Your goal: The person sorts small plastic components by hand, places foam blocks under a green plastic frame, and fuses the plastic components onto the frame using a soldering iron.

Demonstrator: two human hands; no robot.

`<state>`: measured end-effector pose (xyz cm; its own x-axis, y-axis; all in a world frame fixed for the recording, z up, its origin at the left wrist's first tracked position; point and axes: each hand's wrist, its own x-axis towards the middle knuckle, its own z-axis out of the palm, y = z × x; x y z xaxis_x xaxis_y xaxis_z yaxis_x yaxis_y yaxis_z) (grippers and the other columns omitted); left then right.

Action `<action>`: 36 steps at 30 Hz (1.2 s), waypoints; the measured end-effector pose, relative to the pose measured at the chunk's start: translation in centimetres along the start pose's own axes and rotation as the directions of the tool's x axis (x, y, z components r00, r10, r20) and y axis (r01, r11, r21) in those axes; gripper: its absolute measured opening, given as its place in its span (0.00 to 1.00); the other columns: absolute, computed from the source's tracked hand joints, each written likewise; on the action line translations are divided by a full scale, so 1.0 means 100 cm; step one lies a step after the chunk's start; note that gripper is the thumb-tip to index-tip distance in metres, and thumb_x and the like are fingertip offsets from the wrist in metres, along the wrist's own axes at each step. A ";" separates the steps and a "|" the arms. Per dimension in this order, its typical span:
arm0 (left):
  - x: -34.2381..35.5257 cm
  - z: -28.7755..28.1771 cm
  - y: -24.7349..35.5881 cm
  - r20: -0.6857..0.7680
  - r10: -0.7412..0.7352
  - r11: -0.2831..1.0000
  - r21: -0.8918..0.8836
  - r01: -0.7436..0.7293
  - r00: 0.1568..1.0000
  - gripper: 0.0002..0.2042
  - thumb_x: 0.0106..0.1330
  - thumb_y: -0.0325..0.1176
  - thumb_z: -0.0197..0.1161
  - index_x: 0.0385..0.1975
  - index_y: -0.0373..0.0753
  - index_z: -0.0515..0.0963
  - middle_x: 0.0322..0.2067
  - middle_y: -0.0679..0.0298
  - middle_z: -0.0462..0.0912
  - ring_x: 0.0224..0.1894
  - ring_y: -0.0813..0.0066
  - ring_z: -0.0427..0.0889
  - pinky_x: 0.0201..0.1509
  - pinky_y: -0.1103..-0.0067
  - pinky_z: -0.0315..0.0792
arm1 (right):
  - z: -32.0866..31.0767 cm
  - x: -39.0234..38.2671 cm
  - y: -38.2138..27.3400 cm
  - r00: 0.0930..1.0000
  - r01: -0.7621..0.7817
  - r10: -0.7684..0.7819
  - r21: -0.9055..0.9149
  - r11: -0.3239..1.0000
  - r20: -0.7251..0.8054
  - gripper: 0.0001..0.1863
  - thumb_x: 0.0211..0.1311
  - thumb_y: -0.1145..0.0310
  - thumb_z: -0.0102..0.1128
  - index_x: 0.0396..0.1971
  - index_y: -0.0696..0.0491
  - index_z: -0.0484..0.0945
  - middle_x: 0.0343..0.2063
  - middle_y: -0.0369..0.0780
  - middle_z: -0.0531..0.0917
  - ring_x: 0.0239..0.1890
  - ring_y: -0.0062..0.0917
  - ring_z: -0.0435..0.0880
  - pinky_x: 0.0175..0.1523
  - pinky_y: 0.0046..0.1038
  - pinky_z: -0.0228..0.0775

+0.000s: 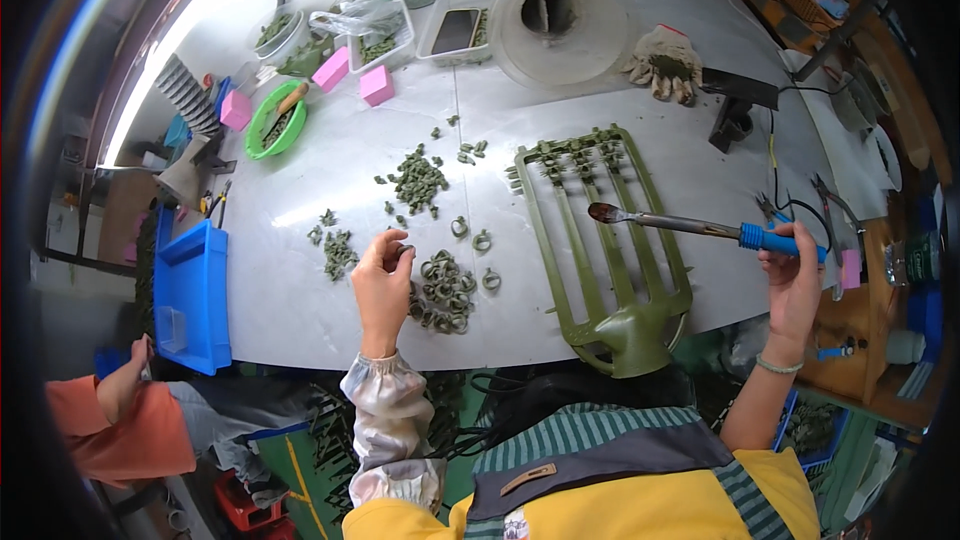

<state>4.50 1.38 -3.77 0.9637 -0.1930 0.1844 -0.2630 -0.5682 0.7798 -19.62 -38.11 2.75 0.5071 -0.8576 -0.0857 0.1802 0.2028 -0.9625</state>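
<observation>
My left hand (pixel 382 290) is closed in a pinch on a small dark piece that looks like one of the green rings; the fingers mostly hide it. Just beside it lies a pile of green rings (pixel 447 285), with a few loose ones around. My right hand (pixel 793 290) grips the blue handle of a soldering iron (pixel 690 225), whose broad, brown-stained tip points left. That tip hovers over an olive-green moulded frame (pixel 622 280) with long parallel bars. Small green pieces (pixel 583 162) line the far ends of the bars.
Heaps of small green parts (pixel 417 180) lie mid-table. A blue tray (pixel 195 290) stands at left, a green bowl (pixel 277 118) farther back. Beyond are pink blocks (pixel 377 85), a clear round tub (pixel 500 15), a glove (pixel 664 64) and a black stand (pixel 735 105). Another person (pixel 125 420) sits at left.
</observation>
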 end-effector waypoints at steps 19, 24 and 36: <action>0.018 0.054 0.000 0.241 0.290 0.934 0.138 -0.329 0.926 0.11 0.57 0.25 0.65 0.40 0.36 0.79 0.35 0.56 0.77 0.41 0.57 0.77 0.47 0.68 0.71 | 0.005 0.000 0.006 1.000 -0.003 0.003 -0.014 1.000 0.002 0.16 0.64 0.58 0.61 0.31 0.58 0.81 0.24 0.39 0.83 0.22 0.20 0.83 0.30 0.17 0.77; 0.010 0.031 0.009 0.461 0.169 0.953 0.149 -0.264 0.871 0.05 0.58 0.27 0.64 0.34 0.38 0.81 0.32 0.58 0.78 0.41 0.58 0.77 0.47 0.71 0.71 | 0.003 0.000 0.006 1.000 -0.011 0.011 -0.030 0.999 -0.017 0.16 0.64 0.57 0.61 0.32 0.57 0.80 0.24 0.38 0.83 0.23 0.19 0.82 0.31 0.17 0.77; 0.036 -0.005 -0.069 -0.045 -0.086 0.971 0.220 0.094 0.995 0.14 0.55 0.33 0.72 0.37 0.34 0.79 0.31 0.60 0.77 0.28 0.75 0.77 0.37 0.78 0.75 | 0.011 -0.004 0.003 1.000 -0.013 0.013 -0.049 0.999 0.000 0.16 0.64 0.58 0.60 0.31 0.57 0.79 0.24 0.39 0.83 0.23 0.19 0.83 0.30 0.17 0.78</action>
<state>9.83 4.99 -8.14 0.9838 -0.1076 0.1434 -0.1753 -0.7457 0.6428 -18.86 -37.16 2.76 0.5092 -0.8550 -0.0985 0.1317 0.1905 -0.9728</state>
